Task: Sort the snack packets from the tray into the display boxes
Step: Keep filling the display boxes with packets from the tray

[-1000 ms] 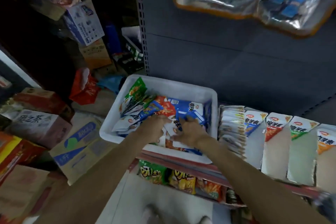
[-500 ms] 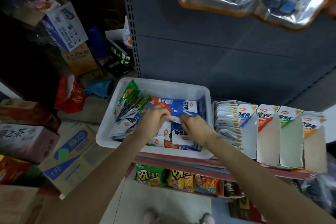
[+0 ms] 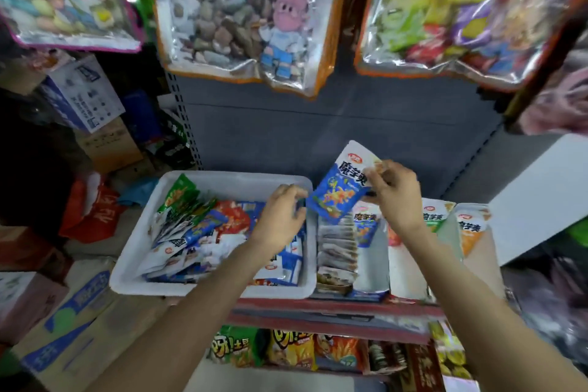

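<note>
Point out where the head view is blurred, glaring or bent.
Head view: wide-angle bending toward the edges; motion smear on the hanging bags and right edge; glare on their clear plastic; the blue packet in the right hand reads sharp, the tray softer.

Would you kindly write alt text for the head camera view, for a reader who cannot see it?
A person's right hand holds a blue snack packet up above a row of display boxes on a shop shelf. The left hand hovers over a white tray full of mixed packets. Large clear bags of sweets hang above.
</note>
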